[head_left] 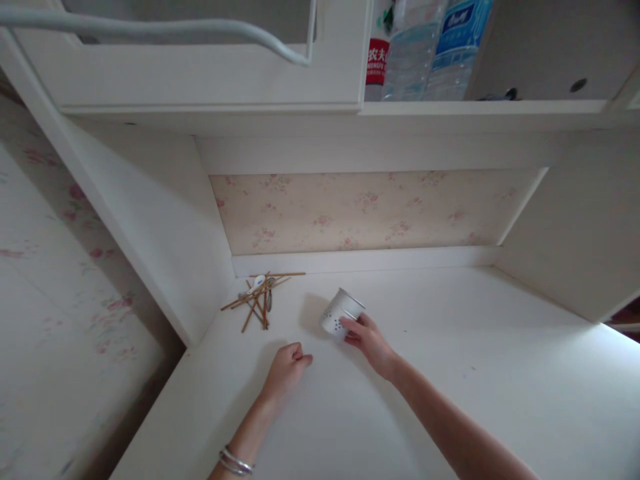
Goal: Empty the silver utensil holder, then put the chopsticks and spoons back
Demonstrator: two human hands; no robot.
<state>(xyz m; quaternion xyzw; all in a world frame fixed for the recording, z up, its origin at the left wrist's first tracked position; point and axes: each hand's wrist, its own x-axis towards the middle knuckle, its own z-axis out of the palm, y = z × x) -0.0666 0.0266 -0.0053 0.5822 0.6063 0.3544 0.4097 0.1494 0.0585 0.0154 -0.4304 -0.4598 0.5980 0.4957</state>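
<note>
My right hand point(369, 341) grips a white perforated cup-shaped holder point(339, 313), tilted, just above the white desk top point(450, 373). My left hand point(287, 365) rests on the desk as a loose fist with nothing in it, a little left of the holder. A pile of wooden chopsticks point(257, 298) with a white spoon point(256, 283) and a metal spoon lies in the back left corner, beyond my left hand.
A white side panel point(165, 233) walls the desk on the left and another on the right. Floral wallpaper point(370, 210) backs the nook. Water bottles point(430, 47) stand on the shelf above. A grey cable point(150, 27) runs across the top.
</note>
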